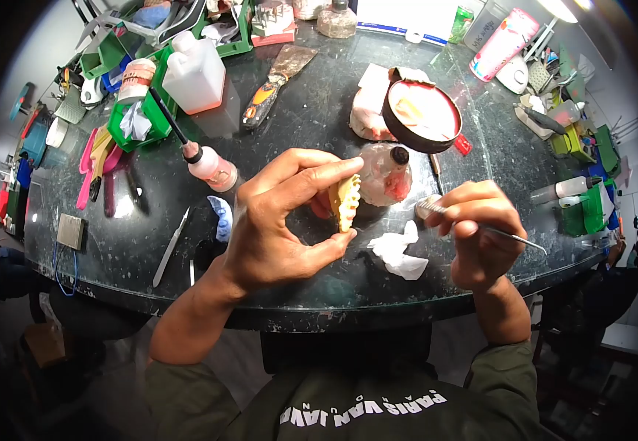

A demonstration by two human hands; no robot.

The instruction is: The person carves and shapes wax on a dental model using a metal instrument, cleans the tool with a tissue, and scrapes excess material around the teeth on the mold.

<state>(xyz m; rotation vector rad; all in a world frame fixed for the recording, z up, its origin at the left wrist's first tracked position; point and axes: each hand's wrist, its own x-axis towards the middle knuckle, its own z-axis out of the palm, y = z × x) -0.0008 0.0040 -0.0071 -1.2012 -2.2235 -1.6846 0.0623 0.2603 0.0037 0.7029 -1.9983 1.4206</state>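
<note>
Nearest, the left hand (pixel 282 213) grasps 1 yellowish dental model (pixel 346 206), with a row of teeth, between its thumb and its fingers, above the dark table (pixel 333 92). The right hand (pixel 486 224) grasps 1 thin metal tool (pixel 514 237) with a hooked tip in its bent fingers. Between the 2 hands lies a crumpled white tissue (pixel 400 253). Farther, a clear bottle (pixel 385 178) with a dark cap stands beyond the tissue. Beyond this bottle, to the left, a scraper (pixel 280 81) lies near a white container (pixel 195 77).

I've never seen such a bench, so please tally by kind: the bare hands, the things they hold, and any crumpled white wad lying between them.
Bare hands (left hand, right hand): 2
Held things (toothed model, slim metal tool): 2
Crumpled white wad: 1
Total: 5
</note>
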